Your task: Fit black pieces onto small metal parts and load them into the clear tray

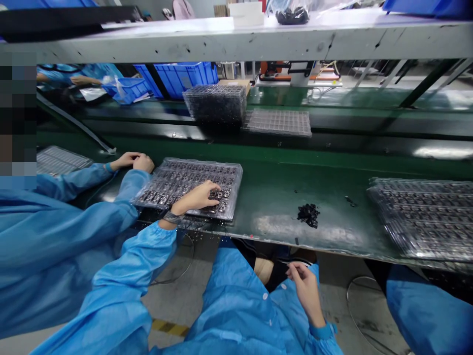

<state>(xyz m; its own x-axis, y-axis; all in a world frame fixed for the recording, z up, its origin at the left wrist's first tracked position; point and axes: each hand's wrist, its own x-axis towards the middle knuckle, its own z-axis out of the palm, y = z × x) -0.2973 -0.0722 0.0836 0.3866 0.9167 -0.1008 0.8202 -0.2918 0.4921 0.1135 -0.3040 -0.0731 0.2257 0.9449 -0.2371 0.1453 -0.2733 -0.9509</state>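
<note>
My left hand (201, 195) reaches over the right part of a clear plastic tray (238, 182), thumb and fingers apart above the compartments. Rows of small dark metallic parts (173, 180) fill that tray, which lies at the bench's front edge. A dark band circles my left wrist. My right hand (306, 288) rests low over my lap, in front of the bench, with thumb and forefinger pressed together. Whatever they may pinch is too small to make out. On the bench beyond it lies a small heap of black pieces (308, 215).
A stack of filled clear trays (424, 217) stands at the right. Farther back are stacked clear trays (216, 106), a flatter tray (277, 122) and blue bins (185, 76). An overhead shelf (236, 44) crosses the view. A co-worker's hands (135, 161) are at the left.
</note>
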